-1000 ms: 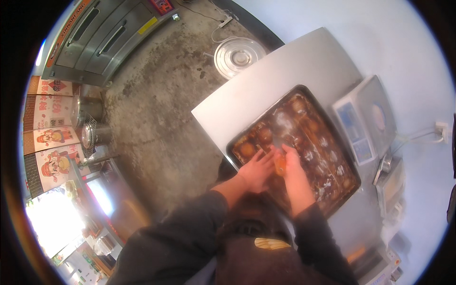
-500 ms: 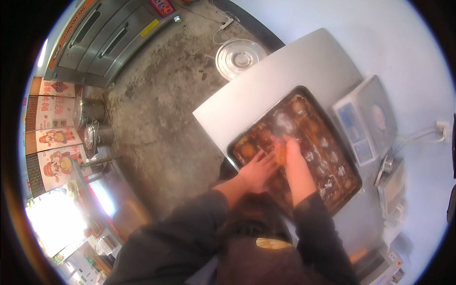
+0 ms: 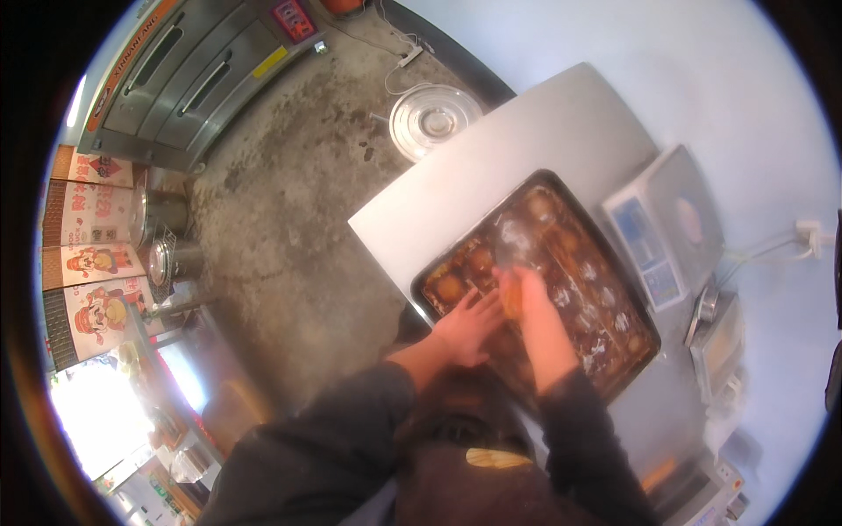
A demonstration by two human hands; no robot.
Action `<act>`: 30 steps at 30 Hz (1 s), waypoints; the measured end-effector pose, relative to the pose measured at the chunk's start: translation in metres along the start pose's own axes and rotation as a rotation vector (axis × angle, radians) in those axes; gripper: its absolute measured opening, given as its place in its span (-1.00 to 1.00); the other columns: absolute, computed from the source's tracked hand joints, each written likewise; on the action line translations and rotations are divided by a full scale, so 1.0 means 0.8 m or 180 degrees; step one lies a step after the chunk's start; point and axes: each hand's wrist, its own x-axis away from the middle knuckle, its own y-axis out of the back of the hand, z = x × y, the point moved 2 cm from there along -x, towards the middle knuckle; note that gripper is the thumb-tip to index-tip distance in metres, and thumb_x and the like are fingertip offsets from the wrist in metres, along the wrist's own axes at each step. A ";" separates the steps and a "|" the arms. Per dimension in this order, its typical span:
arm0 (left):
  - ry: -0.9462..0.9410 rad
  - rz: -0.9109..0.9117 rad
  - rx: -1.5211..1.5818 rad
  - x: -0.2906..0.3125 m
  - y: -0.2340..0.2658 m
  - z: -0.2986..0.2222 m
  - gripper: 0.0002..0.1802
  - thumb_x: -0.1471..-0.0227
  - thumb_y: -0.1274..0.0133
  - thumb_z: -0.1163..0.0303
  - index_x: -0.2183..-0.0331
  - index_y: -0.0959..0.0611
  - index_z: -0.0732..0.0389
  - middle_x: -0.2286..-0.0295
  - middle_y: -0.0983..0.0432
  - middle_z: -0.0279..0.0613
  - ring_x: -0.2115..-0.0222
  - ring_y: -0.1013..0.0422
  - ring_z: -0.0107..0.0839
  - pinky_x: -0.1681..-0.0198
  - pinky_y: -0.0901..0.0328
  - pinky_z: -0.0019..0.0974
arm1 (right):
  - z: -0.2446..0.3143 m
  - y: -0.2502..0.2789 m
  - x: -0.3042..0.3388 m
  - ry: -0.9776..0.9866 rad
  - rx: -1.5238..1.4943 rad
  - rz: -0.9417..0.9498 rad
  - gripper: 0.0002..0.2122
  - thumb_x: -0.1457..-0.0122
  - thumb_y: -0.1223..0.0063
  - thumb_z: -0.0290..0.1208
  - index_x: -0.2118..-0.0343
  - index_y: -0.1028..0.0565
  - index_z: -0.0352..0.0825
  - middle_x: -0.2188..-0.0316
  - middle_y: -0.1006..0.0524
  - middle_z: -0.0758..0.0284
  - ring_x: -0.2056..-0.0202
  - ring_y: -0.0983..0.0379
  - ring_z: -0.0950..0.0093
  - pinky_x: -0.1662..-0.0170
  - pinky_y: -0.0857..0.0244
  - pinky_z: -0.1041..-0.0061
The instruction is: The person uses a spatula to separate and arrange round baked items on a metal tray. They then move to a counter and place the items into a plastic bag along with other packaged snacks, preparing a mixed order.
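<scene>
A dark rectangular baking tray [image 3: 597,224] lies on the table, its floor coated in glossy brown, with round brown shapes and whitish patches in it. My left hand [image 3: 468,330] is over the tray's near left part, open with its fingers spread; whether it touches the contents cannot be told. Beside it, my right hand [image 3: 531,294] is closed over the middle of the tray. An orange-brown piece [image 3: 511,298] shows at its inner side, blurred, its kind unclear. Part of the tray is hidden under my hands and forearms.
The pale table [image 3: 526,123] meets a white wall on the right. A kitchen scale [image 3: 645,241] stands beyond the tray's right edge. A round metal lid [image 3: 436,123] is past the table's far edge. A steel deck oven [image 3: 189,79] and metal pots [image 3: 164,217] stand at left.
My right hand has shifted slightly and turned, its fingers more curled. The left hand stays spread beside it. The whole view has moved a little.
</scene>
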 end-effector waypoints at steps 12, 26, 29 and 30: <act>-0.0019 0.0080 -0.0008 0.000 -0.003 -0.003 0.09 0.02 -0.26 -0.17 -0.38 -0.30 0.21 -0.39 -0.14 -0.03 -0.47 0.09 -0.09 -0.51 0.24 0.21 | 0.002 -0.015 -0.006 -0.0011 -0.0053 -0.0049 -0.61 -0.45 0.05 -0.16 -0.01 -0.53 -0.46 0.41 -0.62 0.29 0.57 -0.46 0.58 0.54 -0.40 0.70; 0.0035 0.0205 -0.0029 -0.001 0.003 -0.003 0.13 0.01 -0.26 -0.14 -0.41 -0.24 0.24 -0.41 -0.09 0.01 -0.48 0.12 -0.09 -0.51 0.23 0.20 | -0.002 -0.003 -0.003 0.0098 -0.0089 -0.0053 -0.63 -0.48 0.11 -0.20 -0.11 -0.45 -0.40 0.15 -0.66 0.13 0.51 -0.50 0.53 0.51 -0.44 0.62; 0.0045 0.0050 -0.0082 0.009 -0.003 -0.003 0.14 0.01 -0.26 -0.16 -0.42 -0.22 0.23 -0.41 -0.09 0.01 -0.48 0.11 -0.08 -0.51 0.23 0.20 | -0.024 0.020 0.016 0.0026 0.0053 0.0033 -0.62 -0.47 0.09 -0.21 -0.14 -0.45 -0.41 0.24 -0.66 0.19 0.52 -0.50 0.53 0.52 -0.42 0.64; 0.0043 -0.0041 -0.0085 0.011 -0.004 -0.004 0.14 0.01 -0.26 -0.15 -0.42 -0.22 0.23 -0.42 -0.08 0.02 -0.48 0.11 -0.08 -0.51 0.23 0.20 | -0.025 0.020 0.021 0.0002 0.0034 -0.0005 -0.61 -0.46 0.09 -0.21 -0.14 -0.46 -0.42 0.26 -0.65 0.21 0.53 -0.50 0.53 0.53 -0.41 0.65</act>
